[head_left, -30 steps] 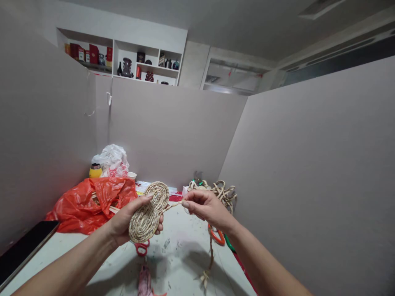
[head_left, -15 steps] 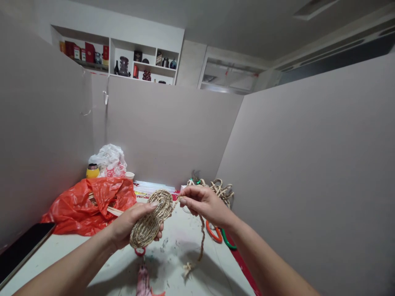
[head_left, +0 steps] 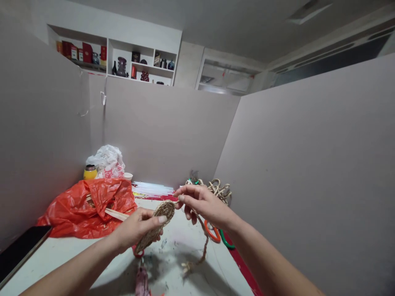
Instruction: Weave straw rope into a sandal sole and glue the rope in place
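Tilted nearly edge-on above the table, a flat coil of braided straw [head_left: 166, 209] sits in my left hand [head_left: 138, 228], thumb across its face and fingers behind. My right hand [head_left: 202, 204] is just to the right of the coil's upper end, thumb and forefinger pinched on the straw cord where it leaves the coil. From that hand the loose braided cord [head_left: 205, 240] hangs down to a frayed end [head_left: 187, 268] near the tabletop. The other fingers of my right hand are loosely curled.
A red plastic bag [head_left: 77, 209] with straw strips lies left, near a black phone [head_left: 23, 250]. Behind it are a white bag [head_left: 108, 160] and yellow jar [head_left: 90, 172]. Orange-handled [head_left: 212, 232] and green-handled tools [head_left: 226, 240], plus coiled rope [head_left: 219, 189], lie right. A pink tassel [head_left: 142, 281] is in front.
My left hand has turned the coil from showing its broad face to nearly edge-on. My right hand stays pinched at the cord; its lower fingers have loosened slightly.
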The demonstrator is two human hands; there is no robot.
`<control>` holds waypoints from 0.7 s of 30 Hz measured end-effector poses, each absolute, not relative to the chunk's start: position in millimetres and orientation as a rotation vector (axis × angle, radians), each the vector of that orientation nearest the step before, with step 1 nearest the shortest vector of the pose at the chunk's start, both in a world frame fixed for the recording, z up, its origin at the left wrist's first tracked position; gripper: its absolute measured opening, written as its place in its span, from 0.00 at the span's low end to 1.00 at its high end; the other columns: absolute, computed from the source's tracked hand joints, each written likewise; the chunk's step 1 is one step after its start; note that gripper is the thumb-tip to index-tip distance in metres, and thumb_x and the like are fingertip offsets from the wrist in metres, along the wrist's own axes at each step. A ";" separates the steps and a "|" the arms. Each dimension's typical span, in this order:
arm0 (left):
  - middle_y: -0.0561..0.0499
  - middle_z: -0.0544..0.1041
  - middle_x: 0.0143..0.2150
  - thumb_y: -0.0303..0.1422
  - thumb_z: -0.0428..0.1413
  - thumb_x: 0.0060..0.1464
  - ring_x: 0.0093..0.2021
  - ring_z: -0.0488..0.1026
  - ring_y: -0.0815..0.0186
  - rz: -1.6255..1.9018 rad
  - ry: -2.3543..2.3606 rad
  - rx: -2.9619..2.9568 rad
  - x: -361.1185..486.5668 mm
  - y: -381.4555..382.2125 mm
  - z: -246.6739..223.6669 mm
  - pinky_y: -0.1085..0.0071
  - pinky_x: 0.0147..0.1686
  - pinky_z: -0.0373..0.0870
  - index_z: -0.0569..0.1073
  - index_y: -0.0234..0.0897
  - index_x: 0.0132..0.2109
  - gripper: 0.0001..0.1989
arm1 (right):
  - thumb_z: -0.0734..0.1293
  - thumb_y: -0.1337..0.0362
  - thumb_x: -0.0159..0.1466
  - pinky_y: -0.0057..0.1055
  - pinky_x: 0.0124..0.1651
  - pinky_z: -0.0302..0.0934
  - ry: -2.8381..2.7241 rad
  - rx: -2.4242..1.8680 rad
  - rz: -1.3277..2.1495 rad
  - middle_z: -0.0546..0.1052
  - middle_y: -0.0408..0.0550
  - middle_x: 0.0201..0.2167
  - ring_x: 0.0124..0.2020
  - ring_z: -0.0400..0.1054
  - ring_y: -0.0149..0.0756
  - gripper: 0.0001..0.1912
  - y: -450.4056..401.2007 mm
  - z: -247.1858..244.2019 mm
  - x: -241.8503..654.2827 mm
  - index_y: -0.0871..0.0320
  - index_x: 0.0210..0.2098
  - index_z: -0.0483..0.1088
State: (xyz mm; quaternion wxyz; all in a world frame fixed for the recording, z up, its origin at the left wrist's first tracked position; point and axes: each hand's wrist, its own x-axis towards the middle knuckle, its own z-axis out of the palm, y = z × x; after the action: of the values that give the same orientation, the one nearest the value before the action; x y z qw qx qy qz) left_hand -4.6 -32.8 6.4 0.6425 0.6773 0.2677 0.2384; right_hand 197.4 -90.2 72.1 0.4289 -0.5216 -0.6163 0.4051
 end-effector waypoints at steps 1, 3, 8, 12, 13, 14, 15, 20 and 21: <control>0.51 0.70 0.23 0.51 0.57 0.47 0.23 0.65 0.70 0.545 0.608 1.591 -4.2 -32.3 6.1 0.74 0.22 0.59 0.69 0.31 0.27 0.23 | 0.65 0.61 0.60 0.21 0.16 0.60 -1.532 -1.316 1.018 0.76 0.44 0.28 0.18 0.66 0.25 0.07 -91.8 73.6 196.6 0.58 0.36 0.67; 0.54 0.66 0.22 0.50 0.54 0.50 0.22 0.61 0.71 0.564 0.595 1.703 -3.7 -31.5 5.5 0.75 0.23 0.56 0.68 0.33 0.27 0.22 | 0.64 0.63 0.60 0.21 0.16 0.63 -1.516 -1.348 1.036 0.76 0.45 0.30 0.19 0.69 0.26 0.07 -94.7 76.7 194.6 0.58 0.38 0.68; 0.57 0.61 0.23 0.41 0.51 0.55 0.26 0.58 0.71 0.713 0.614 2.094 -3.5 -33.3 8.3 0.74 0.26 0.53 0.70 0.35 0.29 0.14 | 0.62 0.67 0.59 0.25 0.18 0.67 -1.448 -1.400 1.103 0.75 0.48 0.36 0.23 0.74 0.32 0.14 -97.3 79.1 187.8 0.57 0.46 0.68; 0.53 0.70 0.28 0.39 0.52 0.54 0.30 0.65 0.66 0.802 0.791 2.342 -5.3 -35.1 9.7 0.73 0.30 0.58 0.74 0.37 0.36 0.12 | 0.61 0.70 0.58 0.27 0.17 0.68 -1.367 -1.409 1.122 0.75 0.52 0.38 0.26 0.76 0.37 0.18 -94.8 75.5 178.7 0.59 0.47 0.68; 0.52 0.72 0.29 0.38 0.52 0.53 0.31 0.67 0.64 0.826 0.832 2.390 -5.9 -34.9 9.2 0.72 0.31 0.60 0.75 0.37 0.37 0.11 | 0.60 0.70 0.57 0.27 0.16 0.68 -1.347 -1.408 1.119 0.75 0.54 0.39 0.27 0.76 0.38 0.18 -94.5 74.5 175.6 0.60 0.47 0.68; 0.51 0.73 0.31 0.38 0.52 0.53 0.32 0.68 0.63 0.851 0.871 2.432 -6.3 -34.6 8.2 0.71 0.32 0.61 0.75 0.38 0.39 0.11 | 0.60 0.71 0.56 0.27 0.15 0.68 -1.328 -1.406 1.112 0.75 0.56 0.42 0.28 0.77 0.39 0.19 -94.6 73.4 172.1 0.60 0.47 0.69; 0.51 0.74 0.32 0.37 0.52 0.53 0.33 0.69 0.62 0.876 0.908 2.471 -6.7 -34.1 6.9 0.71 0.34 0.62 0.75 0.39 0.40 0.11 | 0.60 0.72 0.55 0.27 0.15 0.68 -1.312 -1.402 1.105 0.74 0.58 0.45 0.29 0.77 0.40 0.20 -95.0 72.4 168.4 0.60 0.46 0.69; 0.46 0.75 0.39 0.37 0.53 0.53 0.38 0.72 0.57 0.961 1.109 2.624 -7.1 -31.7 -0.4 0.66 0.37 0.66 0.72 0.38 0.47 0.15 | 0.57 0.74 0.54 0.26 0.17 0.70 -1.286 -1.361 1.094 0.64 0.60 0.59 0.34 0.76 0.38 0.25 -99.2 66.0 149.8 0.60 0.51 0.66; 0.44 0.75 0.39 0.38 0.53 0.54 0.39 0.72 0.56 0.974 1.145 2.653 -7.0 -31.3 -1.6 0.65 0.37 0.67 0.72 0.37 0.49 0.17 | 0.57 0.74 0.55 0.26 0.19 0.70 -1.285 -1.350 1.093 0.61 0.60 0.61 0.35 0.76 0.37 0.26 -99.8 64.5 146.9 0.60 0.53 0.64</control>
State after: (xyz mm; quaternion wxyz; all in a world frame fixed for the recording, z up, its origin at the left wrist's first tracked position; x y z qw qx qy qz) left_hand -7.0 -31.3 -1.6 0.0459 0.8691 0.3752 0.3190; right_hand 146.9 -99.8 64.5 0.4708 -0.5513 -0.5247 0.4462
